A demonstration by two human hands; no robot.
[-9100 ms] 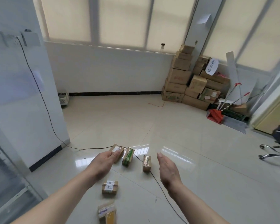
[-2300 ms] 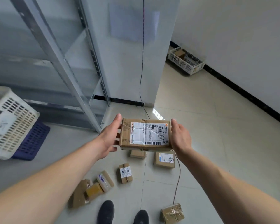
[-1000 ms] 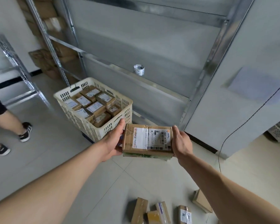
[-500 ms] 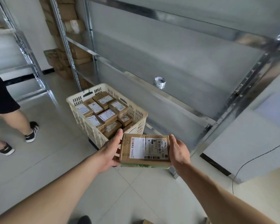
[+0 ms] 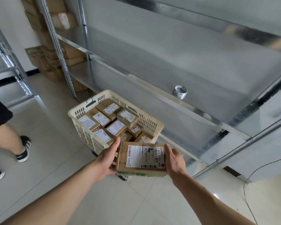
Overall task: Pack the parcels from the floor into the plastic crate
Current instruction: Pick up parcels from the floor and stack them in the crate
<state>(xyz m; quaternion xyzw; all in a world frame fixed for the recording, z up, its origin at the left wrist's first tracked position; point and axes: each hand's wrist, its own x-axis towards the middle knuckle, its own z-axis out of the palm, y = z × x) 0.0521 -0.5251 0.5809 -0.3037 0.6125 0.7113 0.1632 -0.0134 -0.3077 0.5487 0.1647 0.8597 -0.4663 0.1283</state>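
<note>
I hold a small stack of parcels (image 5: 140,158) between both hands, just in front of the near corner of the cream plastic crate (image 5: 81,111). The top parcel is brown cardboard with a white shipping label; a green-edged one lies under it. My left hand (image 5: 106,159) grips the stack's left end, thumb on top. My right hand (image 5: 174,161) grips the right end. The crate stands on the floor by the metal shelving and holds several labelled brown parcels (image 5: 113,117).
Metal shelving (image 5: 152,88) runs behind the crate, with a tape roll (image 5: 179,92) on its lower shelf. Cardboard boxes (image 5: 58,51) are stacked at the back left. Another person's legs and shoes (image 5: 23,150) stand at the left. A cable (image 5: 248,189) trails at the right.
I have carried the stack closer to the crate, which now sits larger and nearer in view. My grip on the parcels is the same.
</note>
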